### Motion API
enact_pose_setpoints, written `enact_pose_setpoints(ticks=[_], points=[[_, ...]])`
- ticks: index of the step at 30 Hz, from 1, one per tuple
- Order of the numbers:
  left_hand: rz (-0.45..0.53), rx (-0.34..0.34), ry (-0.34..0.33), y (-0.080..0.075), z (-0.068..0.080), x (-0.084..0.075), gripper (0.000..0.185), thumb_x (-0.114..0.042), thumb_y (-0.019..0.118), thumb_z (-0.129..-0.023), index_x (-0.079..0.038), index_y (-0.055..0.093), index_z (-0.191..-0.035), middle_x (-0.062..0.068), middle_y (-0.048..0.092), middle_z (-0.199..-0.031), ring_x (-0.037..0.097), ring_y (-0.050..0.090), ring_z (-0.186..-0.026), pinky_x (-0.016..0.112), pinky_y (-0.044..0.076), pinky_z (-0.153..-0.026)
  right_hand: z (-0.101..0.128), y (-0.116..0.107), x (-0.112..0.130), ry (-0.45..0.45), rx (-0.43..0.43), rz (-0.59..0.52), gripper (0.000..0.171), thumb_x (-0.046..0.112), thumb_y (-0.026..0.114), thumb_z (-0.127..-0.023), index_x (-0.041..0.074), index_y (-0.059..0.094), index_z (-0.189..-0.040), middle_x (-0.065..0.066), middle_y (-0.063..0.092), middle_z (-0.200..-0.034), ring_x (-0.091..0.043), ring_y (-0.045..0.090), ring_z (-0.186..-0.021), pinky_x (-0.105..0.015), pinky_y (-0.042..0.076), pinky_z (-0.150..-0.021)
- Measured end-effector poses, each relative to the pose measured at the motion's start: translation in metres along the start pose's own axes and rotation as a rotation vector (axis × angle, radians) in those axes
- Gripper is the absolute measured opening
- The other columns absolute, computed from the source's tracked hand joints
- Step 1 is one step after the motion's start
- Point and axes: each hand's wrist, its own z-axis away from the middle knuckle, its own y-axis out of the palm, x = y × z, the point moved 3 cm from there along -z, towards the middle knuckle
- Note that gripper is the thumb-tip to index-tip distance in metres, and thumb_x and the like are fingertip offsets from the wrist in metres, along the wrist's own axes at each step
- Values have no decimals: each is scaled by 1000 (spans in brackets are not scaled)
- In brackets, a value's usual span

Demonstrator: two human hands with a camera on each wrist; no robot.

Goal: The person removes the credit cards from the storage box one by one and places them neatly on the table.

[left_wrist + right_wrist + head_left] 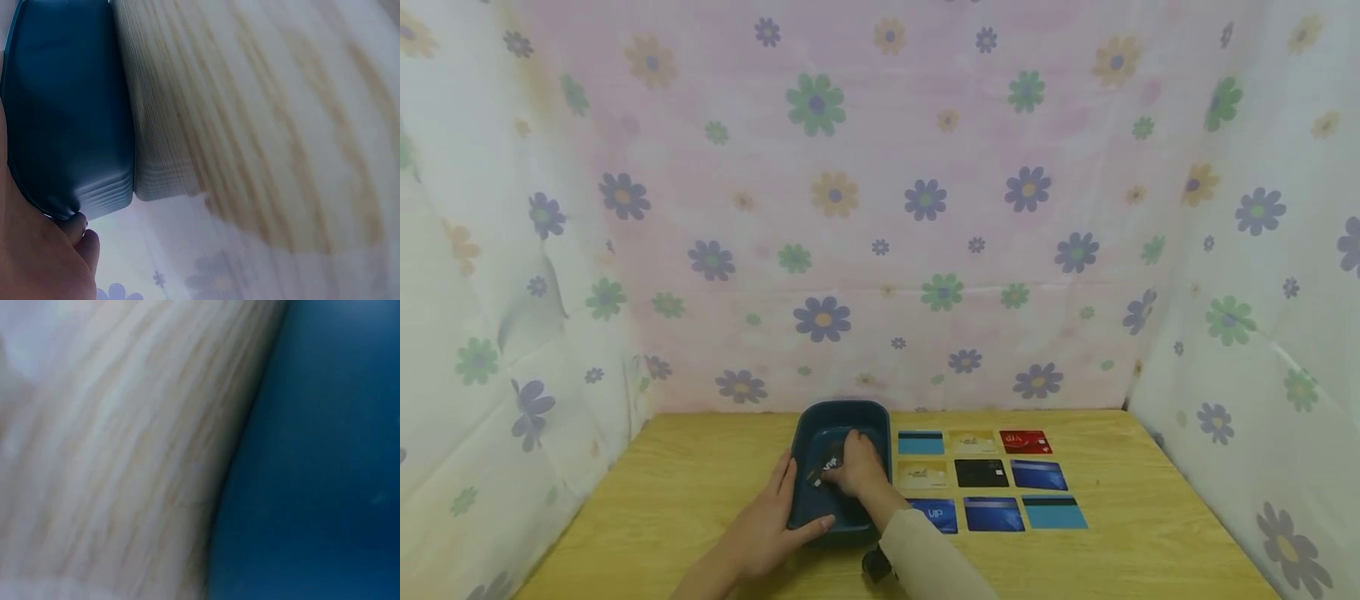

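Observation:
A dark blue rectangular tray (842, 417) stands on the table, its outer wall filling the left of the left wrist view. My left hand (767, 512) holds the tray's left side, fingers along the outer wall and thumb across the near rim. Inside the tray, my right hand (859, 468) pinches a black VIP card (829, 463), which lies tilted near the tray's floor. Whether more cards are under it is hidden by the hand. In the right wrist view only the blurred tray wall (312, 456) and tabletop show; that hand is out of sight.
Several cards lie in three rows right of the tray, among them a red VIP card (1026, 442), a black card (981, 473) and a light blue card (1055, 512). My right forearm partly covers a blue VIP card (936, 515). Flowered cloth (880, 250) encloses the wooden table (1150, 533).

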Motion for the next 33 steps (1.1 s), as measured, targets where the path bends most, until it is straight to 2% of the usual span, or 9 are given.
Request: enact_pose_setpoints(ticks=[4, 8, 20, 22, 28, 30, 33], points=[[-8, -3, -4, 1, 2, 0, 118, -77, 58, -89, 4, 11, -162, 21, 1, -170, 46, 34, -147, 61, 40, -110, 4, -3, 2, -68, -53, -24, 58, 17, 87, -83, -5, 60, -129, -24, 65, -122, -41, 63, -113, -52, 54, -93], [-14, -7, -3, 1, 2, 0, 118, -76, 58, -89, 5, 12, -162, 22, 2, -170, 47, 36, -145, 61, 41, -109, 5, -7, 2, -85, -98, -54, 38, 7, 82, -84, 2, 66, -118, -17, 69, -111, -34, 66, -102, -47, 56, -82], [-16, -4, -4, 2, 1, 0, 117, -75, 57, -90, 3, 10, -162, 21, 0, -170, 49, 40, -142, 62, 45, -104, 8, -19, 10, -80, -46, -53, 24, 3, 81, -84, 2, 67, -103, -11, 68, -94, -24, 66, -82, -39, 56, -69], [-11, 4, -5, 1, 1, 0, 117, -75, 57, -90, 4, 9, -162, 22, 0, -170, 50, 40, -142, 62, 45, -104, 9, -22, 13, -94, -16, -46, 25, 2, 80, -84, 2, 67, -106, -11, 68, -95, -23, 65, -82, -39, 56, -69], [-4, 12, -6, -3, 3, -3, 117, -74, 58, -90, 4, 9, -162, 22, -2, -170, 51, 39, -142, 64, 44, -105, 14, -33, 20, -160, 81, -51, 44, -3, 75, -86, 3, 66, -129, -16, 71, -109, -28, 68, -92, -37, 55, -69], [-7, 12, -4, -3, 3, -3, 117, -74, 58, -90, 4, 9, -162, 21, -2, -170, 51, 39, -141, 63, 44, -104, 16, -36, 20, -179, 93, -67, 43, -4, 74, -85, 4, 68, -127, -16, 71, -108, -28, 69, -93, -36, 56, -69], [-8, 13, 2, -3, 3, -4, 117, -74, 58, -91, 5, 9, -162, 21, -2, -170, 50, 40, -141, 62, 45, -105, 17, -43, 17, -194, 93, -91, 35, -5, 74, -84, 5, 70, -117, -11, 69, -99, -24, 66, -87, -35, 55, -68]])
